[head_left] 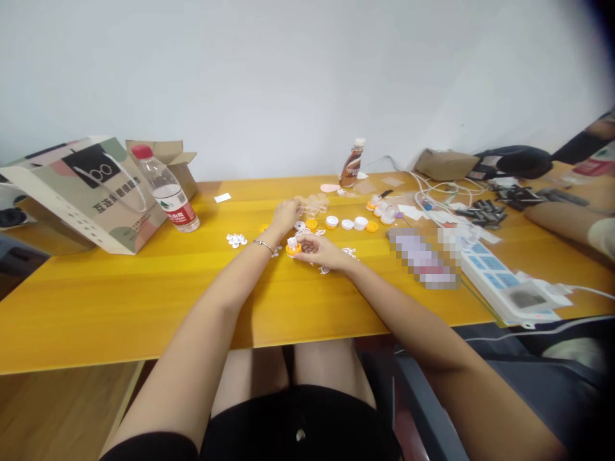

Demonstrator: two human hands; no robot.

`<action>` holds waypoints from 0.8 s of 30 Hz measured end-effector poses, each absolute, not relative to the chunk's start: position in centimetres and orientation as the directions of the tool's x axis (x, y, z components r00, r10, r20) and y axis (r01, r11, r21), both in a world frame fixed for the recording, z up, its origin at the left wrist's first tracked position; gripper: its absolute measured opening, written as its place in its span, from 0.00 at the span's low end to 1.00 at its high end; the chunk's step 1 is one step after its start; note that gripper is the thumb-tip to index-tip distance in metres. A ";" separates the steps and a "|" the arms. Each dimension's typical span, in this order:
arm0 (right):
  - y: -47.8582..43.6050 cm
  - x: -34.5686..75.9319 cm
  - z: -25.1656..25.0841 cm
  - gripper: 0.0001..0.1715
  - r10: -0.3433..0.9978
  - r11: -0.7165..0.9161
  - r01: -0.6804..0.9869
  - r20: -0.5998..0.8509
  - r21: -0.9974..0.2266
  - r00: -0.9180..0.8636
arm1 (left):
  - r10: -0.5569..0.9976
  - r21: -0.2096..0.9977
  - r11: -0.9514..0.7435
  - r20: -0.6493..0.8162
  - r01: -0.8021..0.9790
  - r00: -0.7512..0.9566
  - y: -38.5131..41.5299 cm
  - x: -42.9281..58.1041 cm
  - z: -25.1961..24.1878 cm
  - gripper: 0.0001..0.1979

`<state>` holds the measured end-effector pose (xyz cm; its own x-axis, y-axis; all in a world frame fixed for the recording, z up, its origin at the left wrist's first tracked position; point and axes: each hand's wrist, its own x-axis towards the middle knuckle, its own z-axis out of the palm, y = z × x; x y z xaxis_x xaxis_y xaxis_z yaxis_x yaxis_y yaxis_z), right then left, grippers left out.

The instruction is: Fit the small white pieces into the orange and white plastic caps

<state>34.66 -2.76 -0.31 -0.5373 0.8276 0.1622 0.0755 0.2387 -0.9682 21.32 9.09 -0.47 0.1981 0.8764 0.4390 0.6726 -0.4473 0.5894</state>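
Observation:
My left hand (286,214) reaches forward over the yellow table (144,288), fingers curled at a pile of clear plastic pieces (312,203); what it holds, if anything, is hidden. A thin bracelet sits on that wrist. My right hand (319,251) lies closer to me, fingers pinched on a small orange cap with a white piece on top (293,246). Small white ring-shaped parts (236,240) lie scattered around both hands. A row of orange and white caps (346,223) stands just beyond my right hand.
A paper bag (91,192), a water bottle (168,190) and a cardboard box (175,157) stand at the left. A brown drink bottle (352,163) stands by the wall. A power strip (500,282), cables and another person's arm (571,221) occupy the right.

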 end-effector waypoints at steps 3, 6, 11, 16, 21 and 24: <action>-2.6 34.7 -0.4 0.19 0.823 0.206 0.043 0.150 -0.978 -0.547 | 0.870 0.615 -0.444 0.471 0.651 0.147 9.0 20.9 -0.1 0.04; -2.6 34.7 -0.5 0.20 0.845 0.177 0.035 0.134 -0.984 -0.517 | 0.868 0.711 -0.436 0.494 0.551 0.049 8.0 19.3 1.0 0.08; -2.6 34.4 -0.5 0.18 0.893 0.187 0.065 0.142 -0.980 -0.427 | 0.907 0.888 -0.417 0.420 0.192 0.025 3.1 15.2 2.8 0.15; -2.9 34.1 -0.2 0.16 0.908 0.219 0.102 0.165 -0.970 -0.384 | 0.878 0.869 -0.466 0.430 0.164 0.211 -1.7 13.5 2.6 0.16; -3.3 34.1 0.1 0.15 0.892 0.288 0.160 0.204 -0.944 -0.403 | 0.829 0.799 -0.553 0.496 0.236 0.259 -3.0 13.9 1.3 0.15; -3.6 34.0 0.2 0.16 0.877 0.359 0.211 0.251 -0.909 -0.411 | 0.823 0.794 -0.559 0.495 0.240 0.280 -3.2 14.1 0.7 0.15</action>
